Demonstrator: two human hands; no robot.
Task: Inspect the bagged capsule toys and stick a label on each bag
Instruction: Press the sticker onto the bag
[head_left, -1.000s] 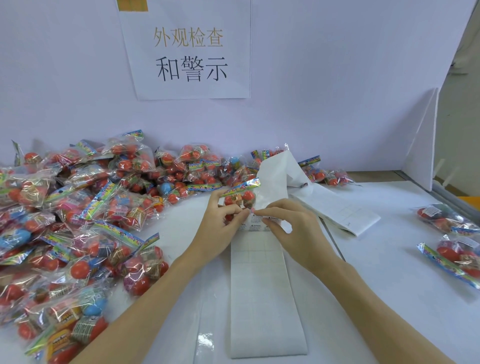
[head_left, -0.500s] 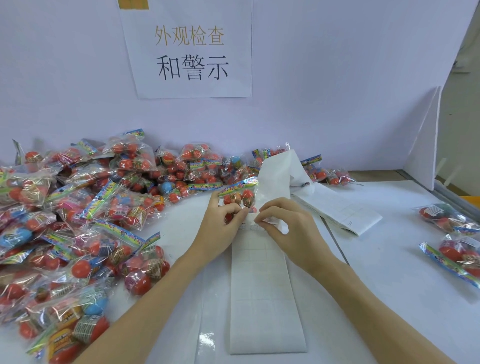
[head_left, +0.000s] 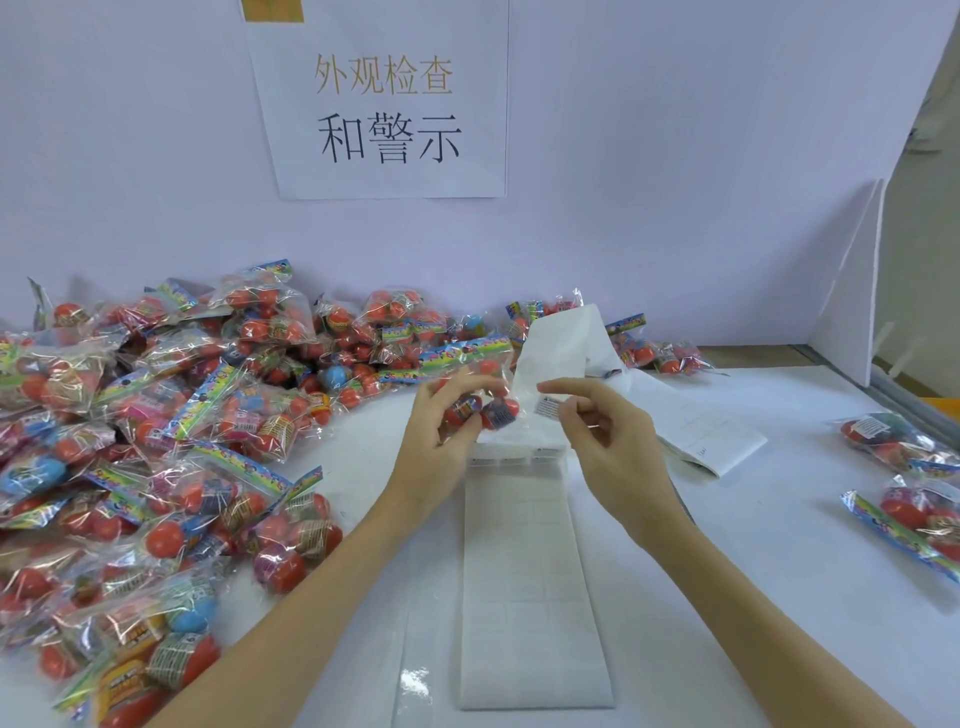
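Left hand (head_left: 441, 415) is gripping a toy bag (head_left: 480, 400); right hand (head_left: 597, 431), at its 3 o'clock, is pinching a label (head_left: 548, 406)

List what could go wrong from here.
1. The label hangs from the right hand by one edge; it might curl and stick to the fingers.
2. The left hand holds the bag in the air, unsupported, so the label may go on wrinkled or crooked.
3. The backing strip lies loose and could shift.

Bagged capsule toys (head_left: 480, 387), label (head_left: 549, 406) beside.
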